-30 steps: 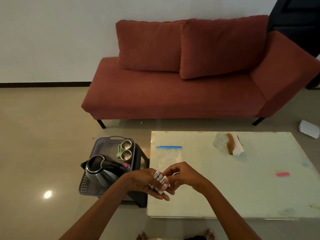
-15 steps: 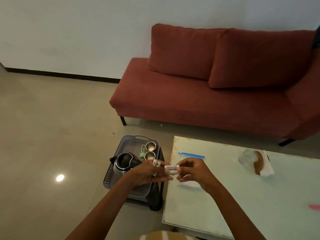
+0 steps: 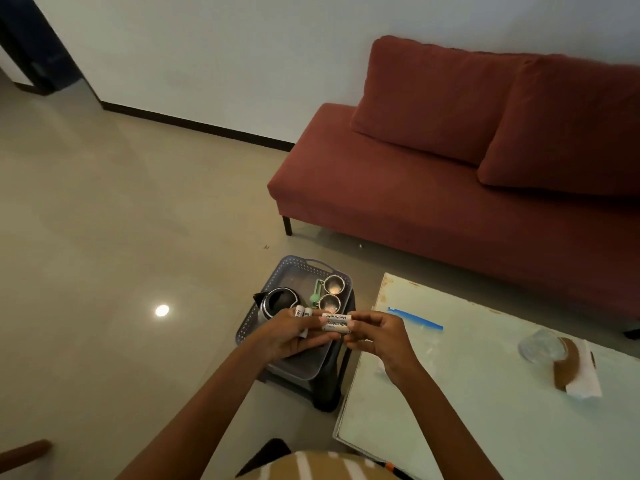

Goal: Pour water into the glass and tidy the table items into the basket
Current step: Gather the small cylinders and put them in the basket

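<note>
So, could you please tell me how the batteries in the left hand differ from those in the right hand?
The left hand cups its batteries in the palm, ends poking up past the fingers; the right hand pinches its batteries by one end. The left ones stand roughly upright, labels mostly hidden; the right ones lie level, label readable. All are white and held above the basket.

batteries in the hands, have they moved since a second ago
Yes. The batteries were over the table's near-left corner; now both hands hold them above the basket, left of the table.
</note>
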`<state>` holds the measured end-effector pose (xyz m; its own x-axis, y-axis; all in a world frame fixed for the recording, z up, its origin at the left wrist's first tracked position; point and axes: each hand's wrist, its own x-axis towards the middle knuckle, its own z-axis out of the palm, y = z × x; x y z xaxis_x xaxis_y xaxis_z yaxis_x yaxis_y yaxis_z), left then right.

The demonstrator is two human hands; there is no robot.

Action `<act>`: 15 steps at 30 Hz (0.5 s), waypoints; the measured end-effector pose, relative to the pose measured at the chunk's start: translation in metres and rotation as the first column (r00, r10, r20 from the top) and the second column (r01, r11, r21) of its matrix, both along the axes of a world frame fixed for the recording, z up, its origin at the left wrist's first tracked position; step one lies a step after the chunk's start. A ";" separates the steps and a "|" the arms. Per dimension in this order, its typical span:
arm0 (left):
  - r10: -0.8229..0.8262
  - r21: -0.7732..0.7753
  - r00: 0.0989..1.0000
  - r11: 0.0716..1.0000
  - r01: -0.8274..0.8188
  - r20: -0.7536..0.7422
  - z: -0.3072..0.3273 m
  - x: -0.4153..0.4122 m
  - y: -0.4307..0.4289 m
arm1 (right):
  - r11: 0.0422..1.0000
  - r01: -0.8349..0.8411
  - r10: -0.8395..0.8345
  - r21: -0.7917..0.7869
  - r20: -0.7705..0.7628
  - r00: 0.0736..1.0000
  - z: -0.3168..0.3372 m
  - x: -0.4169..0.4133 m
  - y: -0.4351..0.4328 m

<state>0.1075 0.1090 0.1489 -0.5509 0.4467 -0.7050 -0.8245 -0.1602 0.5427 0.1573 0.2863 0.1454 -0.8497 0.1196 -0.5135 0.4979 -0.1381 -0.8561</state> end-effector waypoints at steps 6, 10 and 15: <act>0.030 0.026 0.999 0.999 -0.031 0.017 -0.009 -0.020 -0.051 | 0.997 -0.073 0.075 0.035 -0.048 0.996 0.001 -0.025 -0.049; 0.017 0.008 1.000 1.000 -0.018 0.020 -0.021 -0.038 -0.096 | 0.999 -0.044 0.044 0.001 -0.025 0.999 -0.006 -0.044 -0.096; -0.012 -0.011 1.000 1.000 0.012 0.014 -0.039 -0.063 -0.165 | 1.000 -0.003 0.003 0.013 0.038 0.999 -0.025 -0.070 -0.167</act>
